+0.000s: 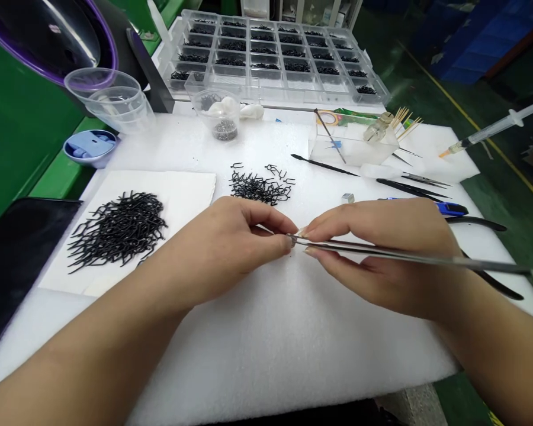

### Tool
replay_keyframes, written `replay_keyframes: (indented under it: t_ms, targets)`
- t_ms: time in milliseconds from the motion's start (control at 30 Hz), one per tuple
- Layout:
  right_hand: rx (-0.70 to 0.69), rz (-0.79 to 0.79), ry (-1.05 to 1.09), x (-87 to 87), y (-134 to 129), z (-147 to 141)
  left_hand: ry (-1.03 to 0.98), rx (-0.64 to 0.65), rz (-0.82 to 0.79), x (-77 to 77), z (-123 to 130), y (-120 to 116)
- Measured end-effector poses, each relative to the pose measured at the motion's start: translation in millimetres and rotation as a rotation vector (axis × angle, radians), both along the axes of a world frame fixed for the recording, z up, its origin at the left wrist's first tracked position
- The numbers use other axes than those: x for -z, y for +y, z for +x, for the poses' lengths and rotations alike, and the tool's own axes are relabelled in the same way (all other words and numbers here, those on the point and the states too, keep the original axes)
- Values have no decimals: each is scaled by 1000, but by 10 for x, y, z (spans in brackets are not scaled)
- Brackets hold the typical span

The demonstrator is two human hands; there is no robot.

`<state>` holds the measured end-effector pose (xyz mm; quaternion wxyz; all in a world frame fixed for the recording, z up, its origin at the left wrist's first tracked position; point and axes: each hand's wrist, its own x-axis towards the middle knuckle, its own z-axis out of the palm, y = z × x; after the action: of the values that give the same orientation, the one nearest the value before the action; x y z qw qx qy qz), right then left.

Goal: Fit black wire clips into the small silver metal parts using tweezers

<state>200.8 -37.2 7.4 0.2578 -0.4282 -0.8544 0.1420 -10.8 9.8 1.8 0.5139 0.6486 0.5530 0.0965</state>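
Observation:
My right hand (377,251) is closed around a pair of metal tweezers (408,254), whose handle end points right past the wrist. The tips reach to the fingertips of my left hand (231,245). Thumb and forefinger of that hand pinch a tiny shiny piece (292,239), too small and covered to name. Both hands hover close together over the white foam sheet (266,355). Just beyond them lies a small pile of black bent wire-like pieces (262,188). A larger heap of longer black pieces (119,228) rests on white paper (190,183) at the left.
A divided clear tray (266,83) with black pieces stands at the back. Clear cups (115,100), a cup of small grey bits (224,127), dark tweezers (324,165), black-handled pliers (493,284), a syringe (493,130) and a clear box (350,148) surround the work area.

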Motion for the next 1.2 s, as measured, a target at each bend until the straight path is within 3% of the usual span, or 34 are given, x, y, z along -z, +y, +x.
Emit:
replay_keyframes:
  t_ms: [133, 267, 367, 1200]
  targets:
    - [94, -82, 138, -12, 92, 95, -6, -29, -49, 23, -30, 15]
    - [55, -282, 57, -15, 199, 189, 1, -22, -65, 81, -83, 36]
    - [47, -340, 30, -14, 232, 207, 16, -19, -42, 112, -100, 44]
    - [64, -335, 10, -21, 208, 182, 57, 33, 9, 108, -109, 35]
